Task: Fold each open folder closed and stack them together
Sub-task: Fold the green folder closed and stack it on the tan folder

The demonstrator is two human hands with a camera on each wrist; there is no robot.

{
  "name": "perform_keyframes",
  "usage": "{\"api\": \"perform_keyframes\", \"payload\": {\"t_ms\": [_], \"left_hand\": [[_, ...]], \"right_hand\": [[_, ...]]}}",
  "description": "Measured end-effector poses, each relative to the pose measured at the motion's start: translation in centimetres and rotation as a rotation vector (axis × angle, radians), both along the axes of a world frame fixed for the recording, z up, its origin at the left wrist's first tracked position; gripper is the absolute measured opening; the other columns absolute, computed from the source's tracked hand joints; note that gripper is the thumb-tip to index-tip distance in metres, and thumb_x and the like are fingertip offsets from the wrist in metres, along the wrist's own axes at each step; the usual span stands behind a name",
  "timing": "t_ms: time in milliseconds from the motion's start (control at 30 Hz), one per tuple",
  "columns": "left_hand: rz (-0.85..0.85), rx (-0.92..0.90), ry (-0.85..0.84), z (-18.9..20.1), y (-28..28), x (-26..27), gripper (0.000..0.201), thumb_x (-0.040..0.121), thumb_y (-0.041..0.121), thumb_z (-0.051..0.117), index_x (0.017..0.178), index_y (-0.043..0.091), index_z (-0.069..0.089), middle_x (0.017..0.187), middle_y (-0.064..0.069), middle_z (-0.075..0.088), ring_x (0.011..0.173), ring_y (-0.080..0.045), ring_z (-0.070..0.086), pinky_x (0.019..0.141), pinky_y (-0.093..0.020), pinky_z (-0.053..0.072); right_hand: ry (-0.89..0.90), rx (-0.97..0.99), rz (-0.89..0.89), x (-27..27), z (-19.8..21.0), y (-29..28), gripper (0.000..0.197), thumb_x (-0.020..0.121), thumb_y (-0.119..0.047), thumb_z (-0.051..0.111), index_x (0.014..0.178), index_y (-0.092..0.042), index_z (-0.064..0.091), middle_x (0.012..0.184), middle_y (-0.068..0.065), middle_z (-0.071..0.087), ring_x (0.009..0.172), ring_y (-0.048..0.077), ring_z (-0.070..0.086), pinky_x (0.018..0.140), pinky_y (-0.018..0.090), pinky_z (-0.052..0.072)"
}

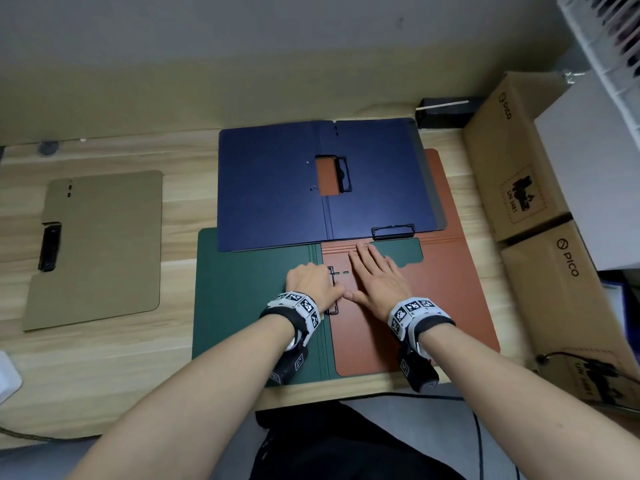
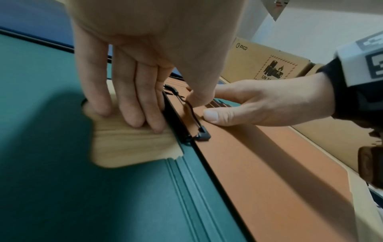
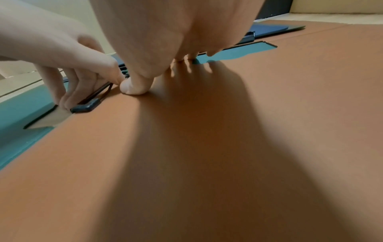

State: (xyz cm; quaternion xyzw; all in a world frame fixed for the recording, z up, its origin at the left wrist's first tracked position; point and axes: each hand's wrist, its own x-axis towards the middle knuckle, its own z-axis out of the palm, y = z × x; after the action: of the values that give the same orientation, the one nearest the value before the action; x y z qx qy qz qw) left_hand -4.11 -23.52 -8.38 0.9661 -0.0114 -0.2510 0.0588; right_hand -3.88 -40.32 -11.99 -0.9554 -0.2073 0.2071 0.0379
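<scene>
A green folder [image 1: 249,299] lies open near the table's front edge. An orange folder [image 1: 433,306] covers its right half. My left hand [image 1: 313,280] sits at the green folder's spine: its fingers [image 2: 132,104] reach through a cutout onto the wood and the thumb presses the black wire clip [image 2: 194,117], pinching it. My right hand [image 1: 377,275] lies flat on the orange folder [image 3: 248,131], fingers straight, thumb beside the clip [image 3: 87,106]. A blue folder [image 1: 277,188] lies open behind, overlapping both. A tan folder [image 1: 97,247] lies closed at the left.
Two cardboard boxes [image 1: 519,168] [image 1: 561,289] stand along the right side of the table. A black box [image 1: 446,112] sits behind the blue folder. Bare wooden table [image 1: 180,209] shows between the tan folder and the others. A white object [image 1: 7,375] is at the left edge.
</scene>
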Motion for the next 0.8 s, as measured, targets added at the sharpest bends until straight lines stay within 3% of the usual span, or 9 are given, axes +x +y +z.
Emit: {"api": "perform_keyframes", "payload": {"t_ms": [133,267,333,433,533,667,800], "left_hand": [[-0.023,0.009,-0.011,0.2,0.8,-0.4,0.028,0.084,0.038,0.051,0.072,0.013,0.053,0.089,-0.011,0.070,0.088,-0.034,0.066,0.064,-0.031,0.038],[0.013,-0.001,0.002,0.1,2.1,-1.6,0.032,0.084,0.034,0.047,0.061,0.012,0.051,0.069,-0.009,0.059,0.071,-0.032,0.059,0.063,-0.032,0.036],[0.036,0.002,0.012,0.1,2.6,-2.3,0.033,0.083,0.033,0.046,0.057,0.012,0.048,0.067,-0.008,0.057,0.068,-0.031,0.054,0.064,-0.032,0.035],[0.054,0.010,0.020,0.1,2.9,-3.0,0.032,0.084,0.032,0.046,0.058,0.013,0.045,0.071,-0.009,0.060,0.069,-0.031,0.053,0.065,-0.032,0.035],[0.079,0.019,0.028,-0.2,3.2,-3.3,0.029,0.086,0.036,0.046,0.073,0.012,0.054,0.085,-0.010,0.068,0.074,-0.029,0.053,0.066,-0.031,0.037],[0.124,-0.036,-0.019,-0.2,4.6,-4.4,0.040,0.092,0.048,0.042,0.085,0.012,0.060,0.094,-0.007,0.069,0.087,-0.031,0.063,0.066,-0.032,0.039],[0.383,-0.142,-0.080,0.5,9.2,-6.7,0.031,0.091,0.045,0.044,0.086,0.019,0.062,0.094,-0.005,0.072,0.090,-0.034,0.065,0.074,-0.035,0.049]], "right_hand": [[-0.037,-0.073,-0.006,0.2,0.1,-0.2,0.096,0.088,-0.067,0.046,0.157,-0.015,0.004,0.166,0.004,-0.003,0.153,0.023,-0.004,0.123,0.044,0.007],[-0.041,-0.118,-0.013,0.4,0.2,-0.9,0.098,0.088,-0.066,0.047,0.157,-0.015,0.002,0.166,0.004,-0.005,0.153,0.023,-0.005,0.122,0.043,0.006],[-0.036,-0.128,-0.013,0.4,0.4,-1.2,0.097,0.088,-0.066,0.046,0.157,-0.015,0.001,0.166,0.003,-0.007,0.153,0.022,-0.006,0.123,0.043,0.006],[-0.024,-0.131,-0.021,0.3,0.5,-1.4,0.097,0.088,-0.066,0.045,0.157,-0.016,0.000,0.166,0.003,-0.009,0.153,0.022,-0.007,0.123,0.043,0.005],[-0.022,-0.136,-0.019,0.1,0.6,-1.3,0.096,0.089,-0.065,0.045,0.157,-0.016,-0.001,0.166,0.003,-0.009,0.153,0.022,-0.006,0.123,0.043,0.007],[-0.013,-0.140,-0.028,0.0,1.0,-1.1,0.094,0.090,-0.065,0.044,0.157,-0.016,0.000,0.166,0.002,-0.008,0.153,0.022,-0.007,0.124,0.042,0.007],[-0.024,-0.060,-0.043,-0.5,1.4,-0.3,0.092,0.091,-0.065,0.044,0.158,-0.016,0.006,0.166,0.004,-0.006,0.153,0.021,-0.006,0.123,0.042,0.008]]}}
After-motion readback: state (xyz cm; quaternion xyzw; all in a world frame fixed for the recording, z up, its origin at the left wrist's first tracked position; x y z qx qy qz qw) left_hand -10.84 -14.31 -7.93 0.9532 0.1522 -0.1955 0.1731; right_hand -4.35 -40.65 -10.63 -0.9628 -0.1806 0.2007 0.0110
